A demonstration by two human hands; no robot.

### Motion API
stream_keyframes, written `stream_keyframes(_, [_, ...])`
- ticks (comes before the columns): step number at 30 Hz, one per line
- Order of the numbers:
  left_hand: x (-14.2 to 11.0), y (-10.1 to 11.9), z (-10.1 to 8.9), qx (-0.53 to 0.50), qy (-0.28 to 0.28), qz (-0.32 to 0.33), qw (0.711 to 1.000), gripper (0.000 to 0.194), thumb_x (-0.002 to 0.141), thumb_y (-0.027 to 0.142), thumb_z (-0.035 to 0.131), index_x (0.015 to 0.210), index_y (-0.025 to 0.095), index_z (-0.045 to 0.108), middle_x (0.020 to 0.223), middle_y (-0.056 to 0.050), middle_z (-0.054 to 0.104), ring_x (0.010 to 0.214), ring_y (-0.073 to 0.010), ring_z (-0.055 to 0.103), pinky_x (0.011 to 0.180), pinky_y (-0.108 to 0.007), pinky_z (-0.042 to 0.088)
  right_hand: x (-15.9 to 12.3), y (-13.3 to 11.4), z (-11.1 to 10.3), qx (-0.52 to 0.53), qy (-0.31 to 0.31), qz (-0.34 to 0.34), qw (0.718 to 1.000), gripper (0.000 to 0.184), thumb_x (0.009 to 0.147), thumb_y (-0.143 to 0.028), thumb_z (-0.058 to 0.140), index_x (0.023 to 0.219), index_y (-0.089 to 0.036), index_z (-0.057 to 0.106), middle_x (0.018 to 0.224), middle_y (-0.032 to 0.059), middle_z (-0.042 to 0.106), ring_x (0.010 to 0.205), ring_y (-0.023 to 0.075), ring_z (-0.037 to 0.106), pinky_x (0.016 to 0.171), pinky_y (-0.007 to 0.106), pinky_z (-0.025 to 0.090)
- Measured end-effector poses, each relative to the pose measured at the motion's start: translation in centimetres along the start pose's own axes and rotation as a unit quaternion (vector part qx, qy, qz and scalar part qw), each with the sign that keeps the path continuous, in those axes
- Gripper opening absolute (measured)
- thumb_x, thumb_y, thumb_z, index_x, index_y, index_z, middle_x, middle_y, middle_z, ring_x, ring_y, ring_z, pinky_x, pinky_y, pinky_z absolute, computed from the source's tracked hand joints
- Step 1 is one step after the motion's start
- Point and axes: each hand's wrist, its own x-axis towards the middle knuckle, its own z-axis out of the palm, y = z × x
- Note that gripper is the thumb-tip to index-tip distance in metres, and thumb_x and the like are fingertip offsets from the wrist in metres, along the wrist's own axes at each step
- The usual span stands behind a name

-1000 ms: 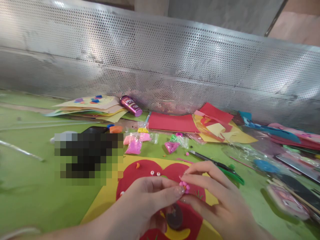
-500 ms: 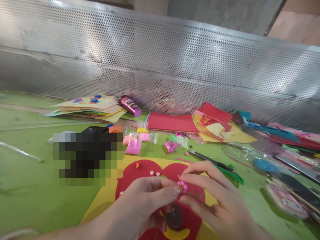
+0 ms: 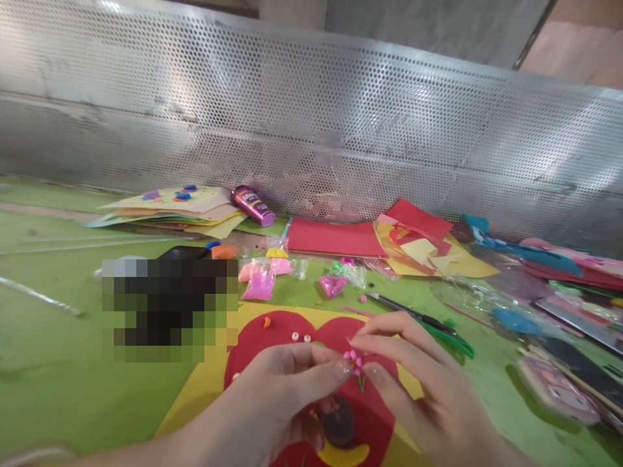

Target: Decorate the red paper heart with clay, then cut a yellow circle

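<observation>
Between the thumb and forefinger of my left hand (image 3: 296,383) is a small pink clay flower (image 3: 354,359) with an orange centre. My right hand (image 3: 418,383) closes on the flower from the right, its thumb and fingertips at the petals. Beneath both hands lies a red heart (image 3: 272,331) on a yellow sheet (image 3: 195,402). The heart carries white eye-like dots (image 3: 300,338), a dark brown oval (image 3: 338,421), a yellow crescent (image 3: 348,454) and thin green strands (image 3: 361,383). My hands hide part of the heart.
Bags of pink clay (image 3: 259,285) lie beyond the sheet. A black craft knife (image 3: 403,310) and green-handled scissors (image 3: 452,340) rest to the right, near a phone case (image 3: 559,389). A purple cup (image 3: 253,205) lies by stacked papers (image 3: 170,211), before a perforated metal panel (image 3: 302,117).
My right thumb has moved up against the flower, uncovering green strands beneath it. The flower has shifted slightly left and tilted in my left fingers. My left hand stays almost in place.
</observation>
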Motion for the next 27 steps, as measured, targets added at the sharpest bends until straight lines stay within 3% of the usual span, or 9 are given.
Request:
stream_keyframes(4, [0.0, 0.0, 0.0, 0.015, 0.016, -0.006, 1.0, 0.03, 0.06, 0.038, 0.073, 0.067, 0.014, 0.058, 0.055, 0.003, 0.051, 0.049, -0.0063, 0.047, 0.047, -0.017, 0.035, 0.1, -0.2, 0.0, 0.032, 0.006, 0.079, 0.996, 0.016, 0.083, -0.017, 0.047, 0.091, -0.021, 0.06, 0.088, 0.0041, 0.057, 0.084, 0.0119, 0.057, 0.068, 0.021, 0.051])
stream_keyframes(9, [0.3, 0.0, -0.2, 0.046, -0.01, 0.001, 0.999, 0.032, 0.06, 0.042, 0.072, 0.071, 0.014, 0.059, 0.056, 0.002, 0.053, 0.049, -0.0076, 0.049, 0.047, -0.018, 0.035, 0.4, -0.6, -0.1, 0.097, -0.039, 0.214, 0.971, 0.018, 0.082, -0.031, 0.05, 0.076, -0.021, 0.063, 0.076, 0.0019, 0.054, 0.074, 0.0122, 0.056, 0.066, 0.024, 0.05])
stream_keyframes(16, [0.3, -0.1, -0.3, 0.062, 0.02, 0.023, 0.998, 0.032, 0.062, 0.041, 0.071, 0.071, 0.013, 0.06, 0.058, 0.001, 0.053, 0.048, -0.0062, 0.047, 0.047, -0.018, 0.036, 0.8, -0.6, -0.1, 0.157, -0.065, 0.28, 0.945, 0.015, 0.077, -0.032, 0.058, 0.069, -0.02, 0.064, 0.07, 0.0005, 0.056, 0.067, 0.0118, 0.055, 0.064, 0.024, 0.049])
stream_keyframes(22, [-0.2, 0.5, -0.6, 0.113, 0.069, 0.047, 0.99, 0.033, 0.073, 0.05, 0.056, 0.081, 0.017, 0.058, 0.058, 0.003, 0.053, 0.04, -0.0047, 0.043, 0.041, -0.017, 0.031, 1.0, -0.3, -0.4, 0.176, -0.072, 0.338, 0.922, 0.019, 0.079, -0.033, 0.053, 0.071, -0.02, 0.063, 0.072, -0.0001, 0.06, 0.068, 0.0116, 0.058, 0.063, 0.021, 0.05])
stream_keyframes(24, [-0.5, 1.4, -0.8, 0.163, 0.079, 0.093, 0.979, 0.034, 0.075, 0.05, 0.053, 0.084, 0.018, 0.058, 0.061, 0.002, 0.055, 0.042, -0.0054, 0.045, 0.041, -0.017, 0.032, 1.0, -0.2, -0.3, 0.175, -0.076, 0.335, 0.923, 0.018, 0.079, -0.033, 0.054, 0.071, -0.02, 0.063, 0.072, -0.0004, 0.061, 0.068, 0.0115, 0.058, 0.062, 0.021, 0.049])
stream_keyframes(27, [-0.7, 3.1, -1.0, 0.258, 0.094, 0.223, 0.935, 0.028, 0.078, 0.044, 0.052, 0.083, 0.018, 0.06, 0.066, 0.002, 0.056, 0.05, -0.0065, 0.049, 0.046, -0.017, 0.037, 0.9, -0.4, -0.1, 0.152, -0.093, 0.32, 0.931, 0.016, 0.078, -0.034, 0.056, 0.072, -0.02, 0.063, 0.073, -0.0001, 0.062, 0.066, 0.0117, 0.058, 0.059, 0.021, 0.049])
